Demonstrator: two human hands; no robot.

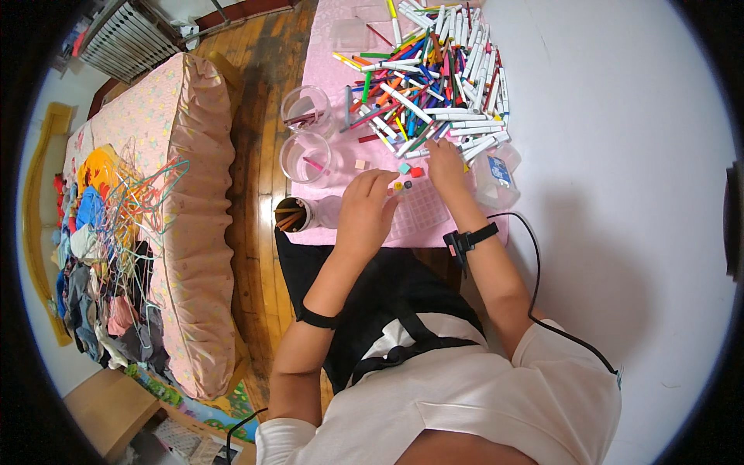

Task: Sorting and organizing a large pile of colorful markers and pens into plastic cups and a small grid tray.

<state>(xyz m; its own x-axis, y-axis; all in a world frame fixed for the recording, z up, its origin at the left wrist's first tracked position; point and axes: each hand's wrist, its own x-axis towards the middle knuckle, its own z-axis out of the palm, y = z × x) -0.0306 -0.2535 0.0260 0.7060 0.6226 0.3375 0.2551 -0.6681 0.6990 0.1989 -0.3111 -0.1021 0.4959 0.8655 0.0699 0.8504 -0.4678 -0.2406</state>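
Observation:
My left hand [366,203] hovers at the left side of a clear gridded tray [427,206], its thumb and fingers apart. Just beyond those fingertips, a yellow cube [398,186] and a dark cube [408,185] sit at the tray's far edge. My right hand [446,165] reaches over the tray's far right side, its fingertips at the near edge of a heap of markers [430,81]. Whether it grips a marker is hidden. Between the hands and the heap lie a teal cube [404,168], a red cube [417,172] and a pale cube [361,164].
Two clear round tubs [285,157] and a pencil cup [292,215] line the table's left edge. A clear plastic box [494,189] stands by the white wall [593,145] at right. A black cable [537,261] trails along my right arm. A bed [197,261] is at left.

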